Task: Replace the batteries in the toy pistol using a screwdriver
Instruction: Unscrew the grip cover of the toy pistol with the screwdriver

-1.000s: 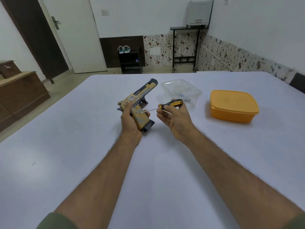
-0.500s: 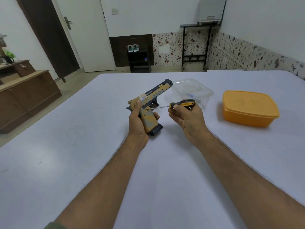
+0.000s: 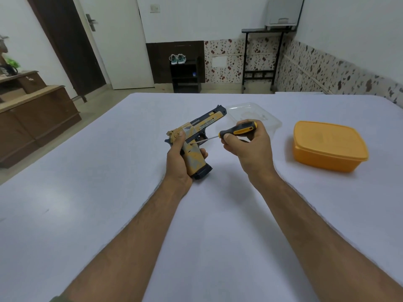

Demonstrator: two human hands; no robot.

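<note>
A tan and black toy pistol [image 3: 197, 136] is held over the white table [image 3: 109, 192], its barrel pointing away to the upper right. My left hand [image 3: 178, 162] grips its handle from the left. My right hand [image 3: 250, 144] grips the black and yellow handle of a screwdriver [image 3: 236, 130]. The thin metal shaft runs left and down, and its tip touches the top of the pistol's grip near the trigger.
A clear plastic container [image 3: 259, 116] sits on the table just behind my right hand. An orange lidded box [image 3: 327, 144] stands to the right. A brown cabinet [image 3: 32, 118] is off the table's left side; a door and shelves stand at the back wall.
Both hands have stayed close together. The screwdriver tip has come down onto the top of the pistol's grip, and the view has shifted slightly.
</note>
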